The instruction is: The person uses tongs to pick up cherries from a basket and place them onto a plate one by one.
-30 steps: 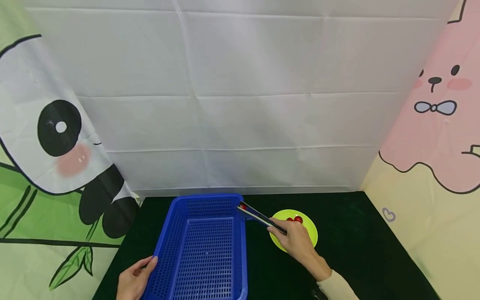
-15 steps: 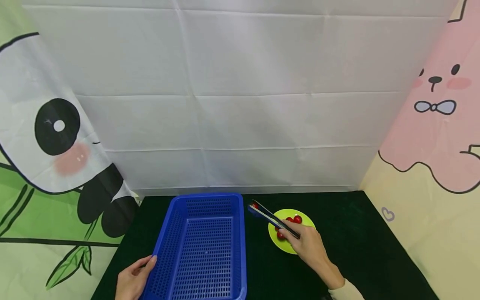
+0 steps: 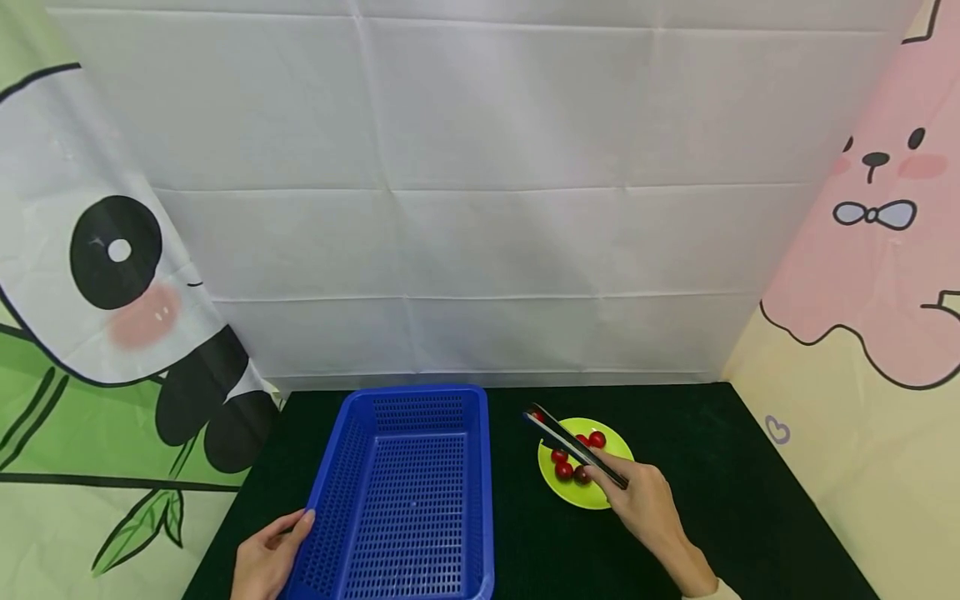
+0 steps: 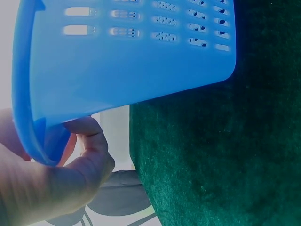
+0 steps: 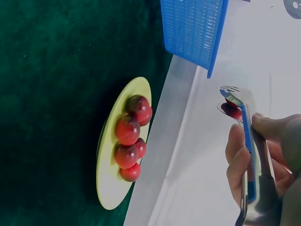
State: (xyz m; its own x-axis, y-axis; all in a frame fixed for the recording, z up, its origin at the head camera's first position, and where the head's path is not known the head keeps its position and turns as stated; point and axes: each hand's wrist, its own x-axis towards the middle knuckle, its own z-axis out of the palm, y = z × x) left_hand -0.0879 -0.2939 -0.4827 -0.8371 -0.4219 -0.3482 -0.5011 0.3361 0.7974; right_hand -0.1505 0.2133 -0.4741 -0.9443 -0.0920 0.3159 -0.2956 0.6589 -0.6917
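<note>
My left hand (image 3: 267,554) pinches the left rim of a blue perforated plastic basket (image 3: 412,500), thumb on one side of the rim in the left wrist view. In my right hand (image 3: 648,504) are metal tongs (image 3: 577,446), gripped by their arms. Between the tips of the tongs sits a small round dark-red fruit (image 5: 231,111), cherry-like, held up in the air. Behind and below the tongs lies a yellow-green plate (image 3: 588,497) bearing several similar red fruits (image 5: 127,130). The inside of the basket shows only its bare slotted floor.
Dark green cloth (image 3: 720,483) covers the table. A white sheet (image 3: 487,208) hangs behind its far edge, with printed cartoon cloths at left and right. The plate stands a short way right of the basket.
My right hand has drawn back rightward and nearer with the tongs and fruit, from the basket's right rim to over the plate. More fruits on the plate show. My left hand stays put.
</note>
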